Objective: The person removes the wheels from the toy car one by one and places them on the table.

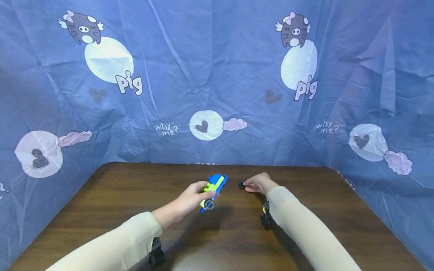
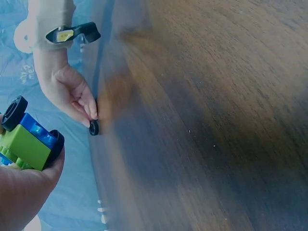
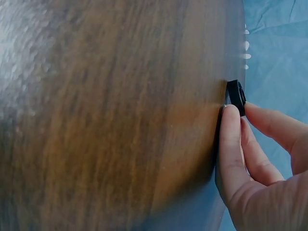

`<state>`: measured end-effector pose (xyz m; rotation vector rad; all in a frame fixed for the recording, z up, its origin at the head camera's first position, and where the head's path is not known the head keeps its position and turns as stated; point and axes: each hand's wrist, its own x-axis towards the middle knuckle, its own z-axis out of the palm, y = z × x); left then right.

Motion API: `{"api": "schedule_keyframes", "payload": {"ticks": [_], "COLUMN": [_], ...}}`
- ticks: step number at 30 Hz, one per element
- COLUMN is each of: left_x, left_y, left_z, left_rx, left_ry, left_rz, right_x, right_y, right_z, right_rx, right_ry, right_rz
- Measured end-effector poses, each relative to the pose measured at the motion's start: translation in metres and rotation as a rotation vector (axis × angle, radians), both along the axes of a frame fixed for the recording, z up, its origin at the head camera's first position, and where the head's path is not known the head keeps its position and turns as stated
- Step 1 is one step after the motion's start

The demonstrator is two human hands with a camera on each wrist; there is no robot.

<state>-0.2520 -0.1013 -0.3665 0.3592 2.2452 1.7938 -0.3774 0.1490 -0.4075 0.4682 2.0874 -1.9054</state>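
Observation:
A blue and lime-green block vehicle (image 1: 214, 184) is gripped by my left hand (image 1: 194, 195), thumb on its near side, above the table. A wheel (image 1: 208, 204) shows at its near end; in the left wrist view black tyres (image 2: 14, 113) stand on both sides of the green body (image 2: 26, 147). To the right, my right hand (image 1: 259, 183) pinches a small black wheel (image 1: 242, 185) between thumb and fingertips. The right wrist view shows that wheel (image 3: 236, 98) upright at the fingertips; whether it touches the table I cannot tell.
The brown wooden table (image 1: 129, 210) reaches back to a blue cloth (image 1: 210, 75) printed with pigs, hearts and lettering, which hangs behind and at both sides. A black wrist camera (image 1: 156, 253) sits at the left sleeve, another (image 1: 266, 215) at the right sleeve.

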Motion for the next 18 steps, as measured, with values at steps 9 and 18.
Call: {"api": "schedule_keyframes", "payload": {"ticks": [9,18], "left_x": [0.0005,-0.0037], "left_y": [0.0007,0.0014], "left_z": [-0.0033,-0.0072], "left_rx": [-0.007,0.043], "left_ry": [0.021,-0.027], "left_rz": [0.016,-0.012], "right_x": [0.0010,-0.0053], "right_y": [0.0004,0.0069], "right_z": [0.0005,-0.0072], "right_rx": [0.007,-0.039], "right_ry": [0.015,0.028], "right_rz": [0.004,0.071]}}
